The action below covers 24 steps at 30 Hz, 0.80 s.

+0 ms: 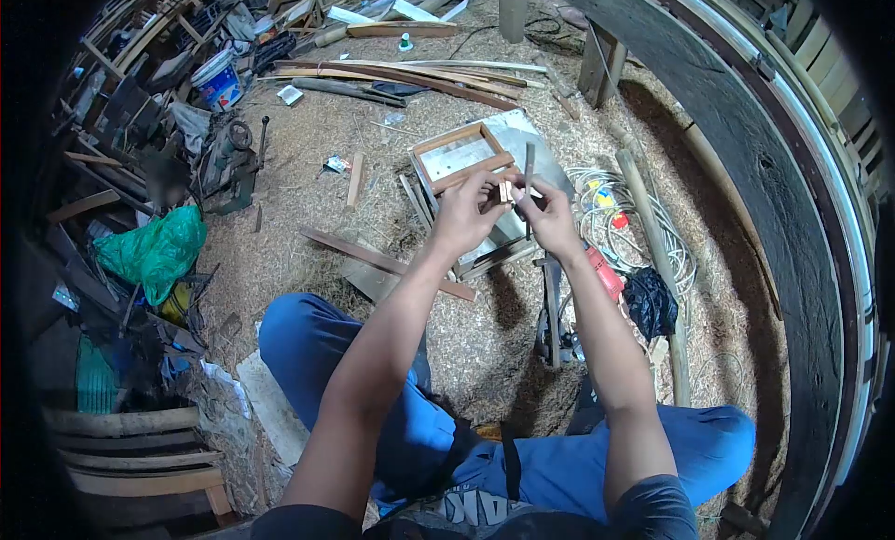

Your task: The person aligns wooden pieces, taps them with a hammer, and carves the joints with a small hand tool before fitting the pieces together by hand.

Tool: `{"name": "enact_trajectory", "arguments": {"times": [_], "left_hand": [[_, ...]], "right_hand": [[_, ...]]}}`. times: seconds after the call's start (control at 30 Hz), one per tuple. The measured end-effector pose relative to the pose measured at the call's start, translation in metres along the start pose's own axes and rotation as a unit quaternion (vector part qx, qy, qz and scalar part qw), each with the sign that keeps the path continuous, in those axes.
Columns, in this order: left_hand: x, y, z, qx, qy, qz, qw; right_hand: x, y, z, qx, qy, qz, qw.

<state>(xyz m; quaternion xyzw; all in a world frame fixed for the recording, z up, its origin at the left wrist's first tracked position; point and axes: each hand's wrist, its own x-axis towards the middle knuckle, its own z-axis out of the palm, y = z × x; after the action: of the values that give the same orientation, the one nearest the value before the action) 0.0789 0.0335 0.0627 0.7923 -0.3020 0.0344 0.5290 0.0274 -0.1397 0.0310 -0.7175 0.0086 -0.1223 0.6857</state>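
My left hand point(468, 211) is closed, pinching a small light wooden piece point(505, 193) at the middle of the view. My right hand point(550, 219) meets it from the other side, fingers closed around a thin, dark, flat strip point(530, 158) that stands roughly upright; whether it is a file or a blade I cannot tell. The right fingertips are close to the wooden piece, possibly touching it. Just beyond both hands, a rectangular wooden frame point(431, 158) rests on a pale flat board point(536, 148).
Beside my right forearm are a red power tool point(604, 271), a black plastic bag point(650, 302) and coiled cable point(688, 246). A dark wooden strip point(373, 257) lies before my knees. Leftward are a green bag point(158, 251) and a bucket point(217, 81). A thick beam point(746, 120) borders the right.
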Motion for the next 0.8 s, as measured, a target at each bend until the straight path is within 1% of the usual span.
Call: {"name": "enact_trajectory", "arguments": {"times": [0.03,0.07,0.1,0.13,0.2,0.23,0.27,0.33,0.37,0.43,0.47,0.5,0.53,0.63,0.7,0.8], "left_hand": [[0.002,-0.002,-0.001,-0.013,-0.004,0.004,1.0],[0.003,-0.003,-0.001,-0.025,-0.008,0.009,1.0],[0.004,-0.002,-0.001,-0.034,-0.013,-0.007,0.999],[0.004,-0.003,-0.001,-0.034,-0.013,-0.01,0.999],[0.007,-0.005,0.0,-0.07,-0.037,-0.018,0.997],[0.007,-0.006,-0.001,-0.07,-0.038,-0.02,0.997],[0.007,-0.008,-0.003,-0.067,-0.035,-0.012,0.997],[0.006,-0.013,-0.007,-0.064,-0.03,-0.008,0.997],[0.006,-0.015,-0.009,-0.087,-0.031,-0.018,0.996],[0.003,-0.01,-0.014,-0.11,-0.033,-0.031,0.993],[0.001,-0.007,-0.018,-0.078,-0.041,-0.041,0.995],[0.0,-0.004,-0.022,-0.046,-0.049,-0.05,0.997],[-0.002,-0.006,-0.023,-0.046,-0.048,-0.051,0.996],[-0.01,-0.017,-0.024,-0.043,-0.051,-0.049,0.997],[-0.014,-0.021,-0.024,-0.048,-0.028,-0.013,0.998],[-0.017,-0.021,-0.026,-0.033,-0.037,-0.026,0.998]], "right_hand": [[0.001,-0.002,-0.001,0.001,0.0,0.004,1.0],[0.003,-0.005,-0.002,0.027,-0.005,-0.02,0.999],[0.006,-0.006,-0.003,0.054,-0.009,-0.044,0.998],[0.009,-0.008,-0.004,0.054,-0.01,-0.042,0.998],[0.013,-0.014,-0.007,-0.036,-0.068,-0.126,0.989],[0.01,-0.02,-0.002,0.03,-0.066,-0.041,0.997],[0.012,-0.019,0.0,0.03,-0.067,-0.039,0.997],[0.015,-0.017,0.003,-0.014,-0.051,-0.07,0.996],[0.017,-0.014,0.003,-0.014,-0.053,-0.067,0.996],[0.02,-0.011,0.003,-0.091,-0.064,-0.087,0.99],[0.019,-0.009,0.003,-0.09,-0.065,-0.085,0.99],[0.019,-0.015,0.003,-0.12,-0.073,-0.093,0.986],[0.019,-0.018,0.004,-0.15,-0.081,-0.101,0.98],[0.018,-0.014,0.011,-0.143,-0.081,-0.113,0.98],[0.018,-0.016,0.013,-0.16,-0.081,-0.124,0.976],[0.018,-0.02,0.017,-0.183,-0.084,-0.144,0.969]]}}
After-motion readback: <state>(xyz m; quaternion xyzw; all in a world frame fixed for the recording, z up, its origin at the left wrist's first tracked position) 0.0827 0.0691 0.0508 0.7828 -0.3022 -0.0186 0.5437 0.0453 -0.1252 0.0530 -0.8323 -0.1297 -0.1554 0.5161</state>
